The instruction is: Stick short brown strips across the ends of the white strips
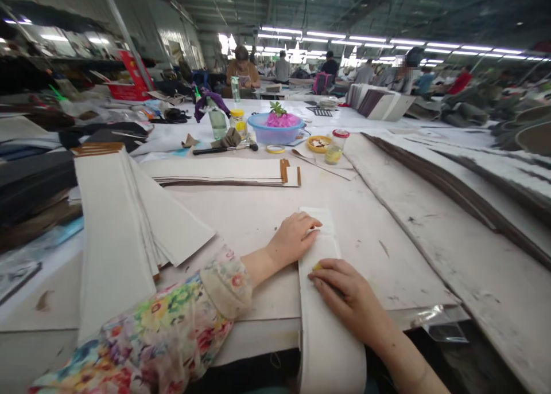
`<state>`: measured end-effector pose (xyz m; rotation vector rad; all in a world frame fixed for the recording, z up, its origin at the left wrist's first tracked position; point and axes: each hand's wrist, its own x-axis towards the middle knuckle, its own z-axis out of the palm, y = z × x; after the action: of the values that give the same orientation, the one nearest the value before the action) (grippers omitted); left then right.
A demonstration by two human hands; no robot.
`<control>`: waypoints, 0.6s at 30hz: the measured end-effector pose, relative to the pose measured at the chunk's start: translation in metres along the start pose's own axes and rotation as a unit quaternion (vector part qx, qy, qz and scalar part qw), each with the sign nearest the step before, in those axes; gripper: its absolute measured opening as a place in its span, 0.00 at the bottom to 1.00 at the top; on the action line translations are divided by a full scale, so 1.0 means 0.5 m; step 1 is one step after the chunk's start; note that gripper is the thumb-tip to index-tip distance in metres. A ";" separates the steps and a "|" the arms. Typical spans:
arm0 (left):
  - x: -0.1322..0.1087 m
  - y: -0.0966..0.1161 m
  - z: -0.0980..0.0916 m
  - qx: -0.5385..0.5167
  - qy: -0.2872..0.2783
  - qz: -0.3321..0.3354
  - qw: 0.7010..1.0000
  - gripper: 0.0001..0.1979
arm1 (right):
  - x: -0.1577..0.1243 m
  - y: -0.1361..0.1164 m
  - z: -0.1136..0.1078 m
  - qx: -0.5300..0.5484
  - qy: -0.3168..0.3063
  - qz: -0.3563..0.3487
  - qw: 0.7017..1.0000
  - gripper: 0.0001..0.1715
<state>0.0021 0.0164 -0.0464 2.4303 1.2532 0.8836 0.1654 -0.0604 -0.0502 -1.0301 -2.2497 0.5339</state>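
Note:
A long white strip runs from the middle of the table down over its near edge. My left hand rests on the strip's upper left part, palm down, its fingers lying over the surface. Lower on the strip, my right hand is closed round a small yellow piece, pressed to the strip; most of that piece is hidden by the fingers. Left of my floral sleeve lies a fanned stack of white panels with brown ends.
Behind are more strips, a brush, a blue basin, a lidded jar and a yellow dish. Layered sheets lie at right. A person is across the table.

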 end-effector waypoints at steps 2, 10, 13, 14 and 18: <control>-0.008 0.020 -0.002 0.024 -0.036 0.021 0.999 0.10 | -0.016 -0.013 0.006 -0.003 0.009 0.001 1.000 0.11; -0.023 0.048 0.000 0.104 -0.095 0.052 0.989 0.13 | -0.045 -0.030 0.021 -0.008 0.037 -0.002 0.999 0.12; -0.023 0.049 -0.001 0.112 -0.103 0.066 0.986 0.13 | -0.042 -0.031 0.020 -0.001 0.041 0.005 0.999 0.12; -0.022 0.051 -0.001 0.113 -0.106 0.069 0.985 0.13 | -0.042 -0.031 0.020 0.001 0.043 0.006 0.999 0.12; -0.011 0.065 0.002 0.117 -0.116 0.079 0.983 0.13 | -0.041 -0.032 0.021 0.003 0.050 0.004 0.999 0.13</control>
<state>0.0212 -0.0073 -0.0334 2.7536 1.1477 0.4915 0.1606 -0.0873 -0.0559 -1.0398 -2.1566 0.4801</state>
